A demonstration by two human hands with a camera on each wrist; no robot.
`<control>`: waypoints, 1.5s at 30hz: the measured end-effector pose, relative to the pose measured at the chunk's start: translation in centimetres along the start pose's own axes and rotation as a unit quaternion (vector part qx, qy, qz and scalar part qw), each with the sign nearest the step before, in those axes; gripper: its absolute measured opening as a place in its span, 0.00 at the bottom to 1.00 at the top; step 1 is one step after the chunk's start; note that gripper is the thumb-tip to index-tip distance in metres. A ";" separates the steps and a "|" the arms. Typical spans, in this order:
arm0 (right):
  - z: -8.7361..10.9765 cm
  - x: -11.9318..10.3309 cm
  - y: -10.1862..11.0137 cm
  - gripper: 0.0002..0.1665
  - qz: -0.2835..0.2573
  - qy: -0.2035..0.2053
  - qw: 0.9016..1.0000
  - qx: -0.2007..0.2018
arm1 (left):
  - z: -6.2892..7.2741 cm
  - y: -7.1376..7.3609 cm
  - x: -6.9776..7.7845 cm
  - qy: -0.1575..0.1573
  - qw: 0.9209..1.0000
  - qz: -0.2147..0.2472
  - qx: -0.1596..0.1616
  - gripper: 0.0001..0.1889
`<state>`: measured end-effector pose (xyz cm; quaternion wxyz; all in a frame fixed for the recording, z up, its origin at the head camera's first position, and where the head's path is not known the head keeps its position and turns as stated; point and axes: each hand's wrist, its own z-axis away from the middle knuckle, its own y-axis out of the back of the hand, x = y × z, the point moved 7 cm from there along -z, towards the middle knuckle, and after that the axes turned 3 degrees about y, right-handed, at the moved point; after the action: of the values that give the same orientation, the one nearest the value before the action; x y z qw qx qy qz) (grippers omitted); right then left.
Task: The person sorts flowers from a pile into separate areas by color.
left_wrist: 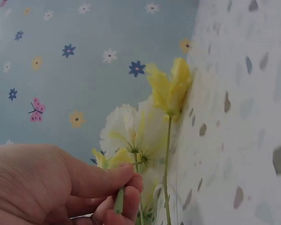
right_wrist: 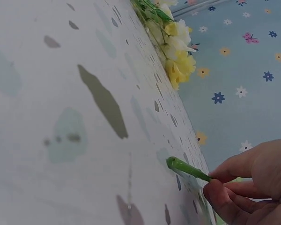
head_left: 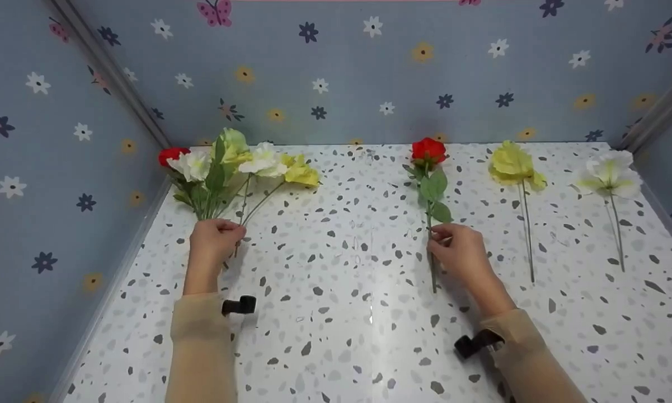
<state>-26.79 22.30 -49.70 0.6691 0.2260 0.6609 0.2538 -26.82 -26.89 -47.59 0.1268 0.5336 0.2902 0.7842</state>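
Observation:
On the left of the table, my left hand point(head_left: 214, 242) pinches green flower stems below a cluster of artificial flowers. The cluster shows a red rose point(head_left: 173, 157), white flowers point(head_left: 264, 161) and a yellow flower point(head_left: 302, 172); in the left wrist view that yellow flower point(left_wrist: 171, 89) stands beside the fingers. Which stems lie inside the grip is partly hidden. Right of centre, my right hand point(head_left: 463, 251) pinches the stem of another red rose point(head_left: 428, 151) with green leaves. In the right wrist view the stem's cut end point(right_wrist: 178, 164) sticks out past my thumb.
To the right lie a single yellow flower point(head_left: 512, 162) and a single white flower point(head_left: 610, 173), stems toward me. The speckled white table point(head_left: 358, 313) meets a blue flower-patterned wall point(head_left: 347, 73) at the back, with side walls left and right.

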 end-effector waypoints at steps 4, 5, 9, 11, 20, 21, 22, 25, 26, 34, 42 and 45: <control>0.0 0.0 -0.1 0.21 -0.005 0.004 1.000 0.000 | 0.4 -0.8 1.0 0.020 0.991 0.129 -0.034 0.15; 0.0 0.0 -0.1 0.20 -0.002 0.007 1.000 0.003 | 0.6 -1.0 1.3 0.021 0.986 0.158 -0.041 0.15; 0.0 -0.1 0.0 0.20 0.010 0.023 1.000 0.010 | 0.9 -2.1 2.3 0.015 0.965 0.252 -0.066 0.14; 0.0 -0.1 0.0 0.20 0.014 0.026 1.000 0.009 | 1.1 -2.7 2.8 0.012 0.954 0.288 -0.077 0.14; -0.1 -0.1 -0.1 0.21 0.011 0.005 1.000 -0.006 | 1.1 -4.6 3.9 0.011 0.911 0.391 -0.130 0.11; -0.1 -0.1 -0.1 0.21 0.012 0.005 1.000 -0.006 | 1.1 -4.7 4.0 0.010 0.904 0.405 -0.136 0.10; -0.1 -0.1 -0.1 0.21 0.011 0.006 1.000 -0.007 | 1.1 -4.8 4.1 0.009 0.897 0.419 -0.142 0.10; -0.1 -0.2 -0.1 0.21 0.006 0.004 1.000 -0.011 | 1.1 -4.9 4.4 0.004 0.873 0.463 -0.153 0.10; -0.1 -0.1 -0.2 0.21 0.004 0.002 1.000 -0.012 | 1.0 -5.0 4.4 0.004 0.866 0.475 -0.154 0.11; -0.1 0.0 -0.2 0.20 0.003 0.008 1.000 -0.009 | 1.1 -6.0 4.5 0.006 0.856 0.491 -0.165 0.12; -0.1 -0.1 -0.1 0.21 0.016 0.019 1.000 -0.002 | 2.7 -5.0 6.7 -0.084 0.831 0.527 -0.158 0.15; -0.1 -0.1 -0.2 0.21 0.014 0.016 1.000 -0.006 | 2.8 -4.6 7.1 -0.099 0.809 0.564 -0.131 0.15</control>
<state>-26.87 22.08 -49.79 0.6560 0.2268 0.6668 0.2713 -27.58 -18.67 -44.13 -0.2414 0.6566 -0.1817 0.6911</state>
